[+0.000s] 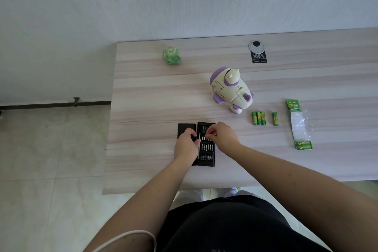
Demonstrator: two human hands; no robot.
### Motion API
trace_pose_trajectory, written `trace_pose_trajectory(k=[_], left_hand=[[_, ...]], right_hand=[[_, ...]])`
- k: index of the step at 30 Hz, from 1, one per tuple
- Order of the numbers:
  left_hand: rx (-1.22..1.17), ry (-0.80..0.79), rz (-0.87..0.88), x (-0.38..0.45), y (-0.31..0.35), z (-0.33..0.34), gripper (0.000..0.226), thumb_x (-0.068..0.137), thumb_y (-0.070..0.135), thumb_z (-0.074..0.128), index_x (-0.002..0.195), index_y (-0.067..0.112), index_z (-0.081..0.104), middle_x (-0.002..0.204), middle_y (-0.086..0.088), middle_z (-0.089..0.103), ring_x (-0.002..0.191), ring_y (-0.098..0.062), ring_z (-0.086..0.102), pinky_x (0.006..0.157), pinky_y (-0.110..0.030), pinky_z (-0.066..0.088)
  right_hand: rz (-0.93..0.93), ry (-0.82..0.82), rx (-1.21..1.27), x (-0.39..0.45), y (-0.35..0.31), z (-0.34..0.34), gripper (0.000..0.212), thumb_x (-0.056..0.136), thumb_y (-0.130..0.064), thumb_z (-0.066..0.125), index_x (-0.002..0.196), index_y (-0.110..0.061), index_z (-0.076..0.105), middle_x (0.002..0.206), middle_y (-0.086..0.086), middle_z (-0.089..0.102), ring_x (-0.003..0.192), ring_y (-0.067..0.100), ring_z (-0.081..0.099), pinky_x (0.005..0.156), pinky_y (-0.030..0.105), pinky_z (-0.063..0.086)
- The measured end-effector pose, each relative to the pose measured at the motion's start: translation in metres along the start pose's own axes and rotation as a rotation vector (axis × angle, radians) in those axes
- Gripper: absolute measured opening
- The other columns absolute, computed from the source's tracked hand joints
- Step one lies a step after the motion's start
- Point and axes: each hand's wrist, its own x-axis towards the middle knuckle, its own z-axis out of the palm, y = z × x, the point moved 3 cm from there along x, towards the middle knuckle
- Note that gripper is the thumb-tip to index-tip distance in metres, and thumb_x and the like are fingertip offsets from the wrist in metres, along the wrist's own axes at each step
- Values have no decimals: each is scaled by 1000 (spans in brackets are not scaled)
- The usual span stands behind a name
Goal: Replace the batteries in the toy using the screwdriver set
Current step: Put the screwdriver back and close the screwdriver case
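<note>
Head view, looking down on a pale wood-grain desk (143,92) set against a white wall.

Near the middle, close to the near edge: an open black screwdriver set (206,150), rows of silvery bits in its tray, with its black lid (185,129) lying just to the left. Left hand (186,145) resting on the left edge of the case, fingers curled, thumb and fingers touching a slim silver driver handle (199,145) that lies along the tray's left side; seems a grip on that handle, though hard to make out exactly. Right hand (223,136) over the far part of the tray, fingertips pinched together on something small and pale among the bits; too small to tell whether a bit is held.

Farther back and to the right: the toy (231,90), cream and purple, lying on its side, well apart from both hands.

Right of the toy, slightly nearer: three green and yellow batteries (258,118) side by side, touching, and a single battery (275,119) just beside them. Farther right: an opened battery pack (299,125), clear plastic, green card at the far end, two batteries in its near end.

Far left on the desk: a small green packet (171,55). Far right: a round cable grommet (256,46) with a black label (259,57) reading 100% touching its near side.
</note>
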Motion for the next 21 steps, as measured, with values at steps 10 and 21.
trace_pose_trajectory(k=[10, 21], left_hand=[[5, -6, 2, 0, 1, 0, 14, 92, 21, 61, 103, 17, 53, 83, -5, 55, 69, -21, 51, 61, -29, 36], [-4, -19, 11, 1, 0, 1, 13, 92, 20, 61, 102, 17, 52, 82, -6, 53, 67, -21, 51, 60, -30, 37]], right_hand=[[-58, 22, -73, 0, -1, 4, 12, 88, -29, 65, 93, -20, 70, 100, -2, 58, 93, 17, 58, 74, 32, 48], [-30, 4, -10, 4, 2, 4, 9, 86, -26, 68, 92, -20, 71, 97, -2, 55, 90, 17, 59, 73, 28, 46]])
